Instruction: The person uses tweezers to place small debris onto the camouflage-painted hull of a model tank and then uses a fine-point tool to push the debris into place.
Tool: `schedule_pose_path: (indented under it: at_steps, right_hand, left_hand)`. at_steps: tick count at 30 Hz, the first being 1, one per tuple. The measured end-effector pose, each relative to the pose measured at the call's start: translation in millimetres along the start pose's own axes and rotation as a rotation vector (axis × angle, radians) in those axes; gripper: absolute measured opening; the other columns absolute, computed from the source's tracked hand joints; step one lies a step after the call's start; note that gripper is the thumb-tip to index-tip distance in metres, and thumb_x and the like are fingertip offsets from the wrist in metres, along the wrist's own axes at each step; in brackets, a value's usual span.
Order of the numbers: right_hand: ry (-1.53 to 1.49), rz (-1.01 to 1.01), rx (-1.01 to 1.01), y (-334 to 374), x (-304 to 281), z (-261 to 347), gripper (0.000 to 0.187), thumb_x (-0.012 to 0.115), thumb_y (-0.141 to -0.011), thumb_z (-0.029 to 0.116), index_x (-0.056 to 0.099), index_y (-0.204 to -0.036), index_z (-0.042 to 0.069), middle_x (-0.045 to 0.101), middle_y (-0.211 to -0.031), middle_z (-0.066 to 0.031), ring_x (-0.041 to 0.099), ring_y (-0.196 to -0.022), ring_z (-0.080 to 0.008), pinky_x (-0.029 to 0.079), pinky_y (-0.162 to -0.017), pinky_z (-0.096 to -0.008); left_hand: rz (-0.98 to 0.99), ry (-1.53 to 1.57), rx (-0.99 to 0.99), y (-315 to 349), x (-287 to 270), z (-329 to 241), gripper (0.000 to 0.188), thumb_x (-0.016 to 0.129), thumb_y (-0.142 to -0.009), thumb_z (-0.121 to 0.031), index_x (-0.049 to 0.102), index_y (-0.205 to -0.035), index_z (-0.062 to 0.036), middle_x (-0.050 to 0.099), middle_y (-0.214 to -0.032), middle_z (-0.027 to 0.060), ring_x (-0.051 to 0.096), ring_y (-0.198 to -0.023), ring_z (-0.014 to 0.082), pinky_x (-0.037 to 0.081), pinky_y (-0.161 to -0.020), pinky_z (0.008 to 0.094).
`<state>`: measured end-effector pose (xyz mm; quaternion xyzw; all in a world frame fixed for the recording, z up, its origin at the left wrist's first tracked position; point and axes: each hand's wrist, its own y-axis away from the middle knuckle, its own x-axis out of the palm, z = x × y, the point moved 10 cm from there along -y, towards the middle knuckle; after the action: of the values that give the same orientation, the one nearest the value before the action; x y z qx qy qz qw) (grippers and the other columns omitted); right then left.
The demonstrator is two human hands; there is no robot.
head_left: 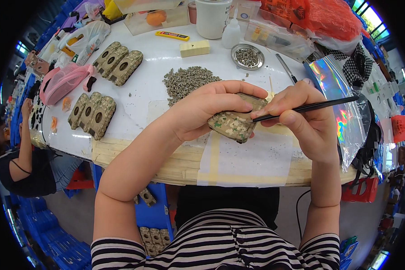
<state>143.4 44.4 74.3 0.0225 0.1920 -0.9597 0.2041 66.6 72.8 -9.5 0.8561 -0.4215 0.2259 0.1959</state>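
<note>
My left hand point(207, 105) is closed round a camouflage-patterned plastic shell point(233, 125), its thumb lying across the top. The shell is tilted above the near edge of the table. My right hand point(306, 117) pinches black tweezers point(319, 105), whose tip meets the shell's side close to my left thumb. Whether the tip grips a small part is too small to tell. Beyond my left hand lies a heap of tiny grey metal parts point(190, 82). More camouflage shells with oval holes stand in two rows point(119, 63) at the left, the nearer row point(93, 114) below the farther one.
A round metal dish point(248, 56) holds more tiny parts. Behind the heap are a pale block point(195, 48), a yellow cutter point(172, 35), a white squeeze bottle point(231, 34) and a white bucket point(210, 20). A shiny foil bag point(337, 99) lies right; another person point(29, 168) sits left.
</note>
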Motion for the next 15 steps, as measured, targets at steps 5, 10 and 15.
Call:
schedule_pose_path:
  at_steps: [5, 10, 15]
  right_hand:
    - [0.062, -0.006, -0.006, 2.0, -0.7, 0.0, 0.009, 0.059, -0.088, 0.007, 0.060, -0.090, -0.001, 0.057, -0.085, -0.0040, 0.055, -0.077, -0.0089, 0.044, -0.069, -0.0210]
    - [0.098, -0.022, -0.028, 3.8, -1.9, 1.4, 0.007, 0.061, -0.087, 0.007, 0.061, -0.088, 0.000, 0.058, -0.085, -0.0032, 0.054, -0.076, -0.0088, 0.043, -0.068, -0.0211]
    - [0.110, -0.020, -0.035, 4.6, -2.8, 0.6, 0.008, 0.061, -0.086, 0.007, 0.060, -0.089, -0.001, 0.057, -0.085, -0.0033, 0.054, -0.076, -0.0089, 0.043, -0.068, -0.0210]
  left_hand:
    - [0.000, -0.011, -0.005, 0.6, -0.4, 0.2, 0.045, 0.056, -0.083, -0.013, 0.046, -0.123, 0.0040, 0.063, -0.098, 0.0153, 0.066, -0.079, 0.0186, 0.057, -0.068, 0.0316]
    - [0.005, -0.003, -0.008, 1.0, -0.2, 0.3, 0.045, 0.056, -0.083, -0.013, 0.046, -0.123, 0.0040, 0.063, -0.099, 0.0157, 0.066, -0.078, 0.0192, 0.057, -0.068, 0.0319]
    - [-0.002, -0.014, -0.005, 0.0, -1.6, 1.0, 0.045, 0.056, -0.083, -0.013, 0.046, -0.123, 0.0039, 0.063, -0.099, 0.0158, 0.066, -0.078, 0.0193, 0.058, -0.068, 0.0322]
